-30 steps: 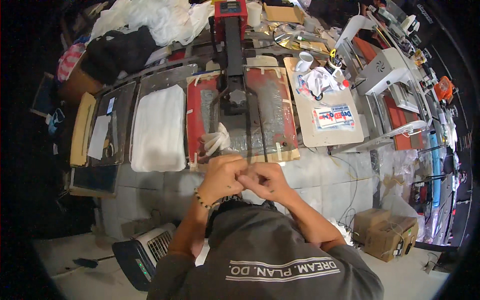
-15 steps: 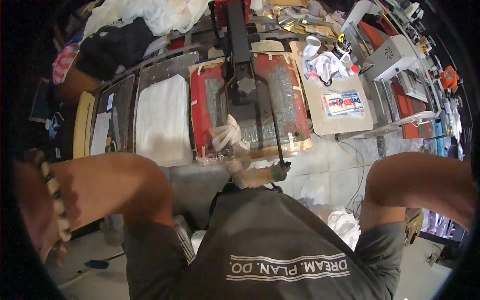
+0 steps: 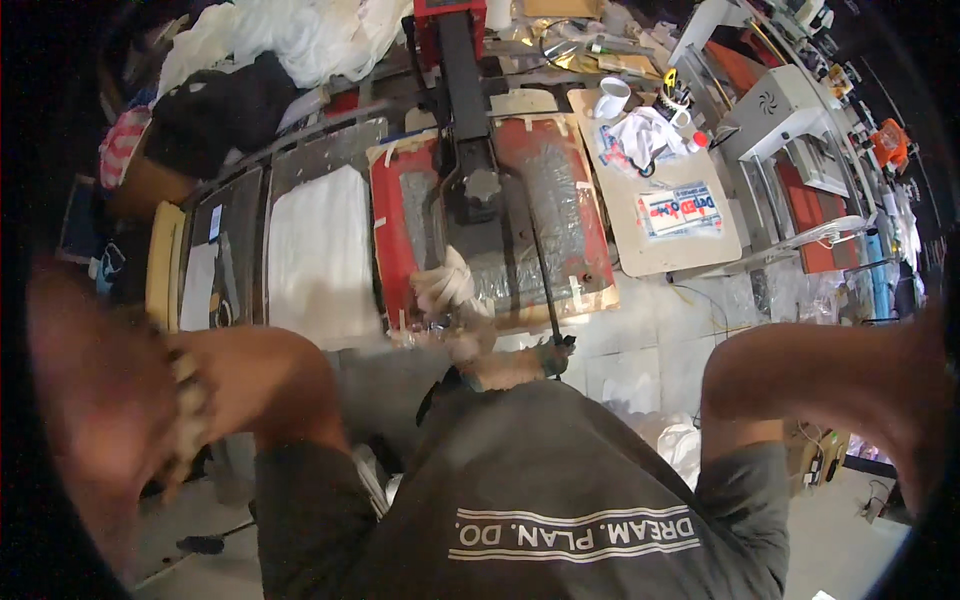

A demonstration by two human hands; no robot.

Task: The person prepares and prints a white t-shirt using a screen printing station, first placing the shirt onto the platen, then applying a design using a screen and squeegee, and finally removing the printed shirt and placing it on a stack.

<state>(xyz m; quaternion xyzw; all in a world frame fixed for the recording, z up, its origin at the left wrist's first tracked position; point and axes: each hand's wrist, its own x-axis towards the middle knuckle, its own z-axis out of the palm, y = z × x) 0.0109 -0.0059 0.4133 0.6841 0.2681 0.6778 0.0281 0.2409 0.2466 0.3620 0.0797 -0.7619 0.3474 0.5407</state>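
Both my hands are raised close to the camera at the sides, elbows bent. My left hand (image 3: 100, 390) is blurred at the left rim, above a beaded bracelet; its fingers cannot be made out. My right hand (image 3: 915, 400) is cut off by the right rim, fingers hidden. Between my forearms stands a press with a dark metal arm (image 3: 460, 90) over a red and grey, tape-edged platen (image 3: 545, 230). A bunched pale cloth (image 3: 445, 285) lies at the platen's lower left, beside a worn wrapped handle (image 3: 505, 365) just in front of my body.
A white pad (image 3: 320, 240) and yellow board (image 3: 163, 270) are left. A beige board (image 3: 670, 255) bears a mug (image 3: 611, 98), cloth and a printed sheet. A white machine (image 3: 770, 110) stands right. Fabric heaps (image 3: 300, 40) lie behind; boxes (image 3: 815, 450) sit low right.
My hands have separated from in front of my body and risen outward to both sides of the view, near the camera. Since half a second ago both forearms have shifted slightly lower in view.
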